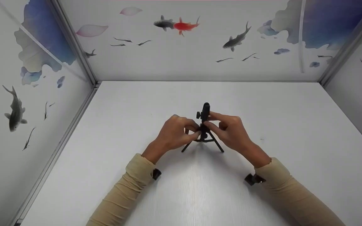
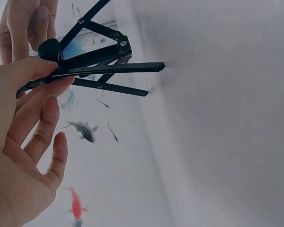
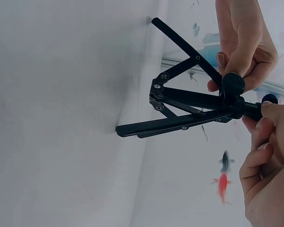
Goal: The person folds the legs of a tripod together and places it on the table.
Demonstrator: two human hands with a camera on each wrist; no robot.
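Note:
A small black tripod (image 1: 206, 110) stands upright on the white table, its legs spread and joined by hinged braces. My left hand (image 1: 177, 133) pinches it between thumb and forefinger where the legs meet the column; the other fingers are loosely bent in the left wrist view. Slightly higher, my right hand (image 1: 231, 130) grips the column by thumb and fingertips. A round black knob (image 3: 233, 84) sticks out at the top of the legs. Two leg ends (image 2: 156, 67) show in the left wrist view. The tripod's upper part is partly hidden behind the right fingers in the right wrist view.
The white table (image 1: 130, 103) is bounded at the back and left by white panels (image 1: 181, 62) printed with fish and leaves. Metal rails (image 1: 74, 40) run along the corners. Dark wrist-worn devices (image 1: 255, 179) sit below both cuffs.

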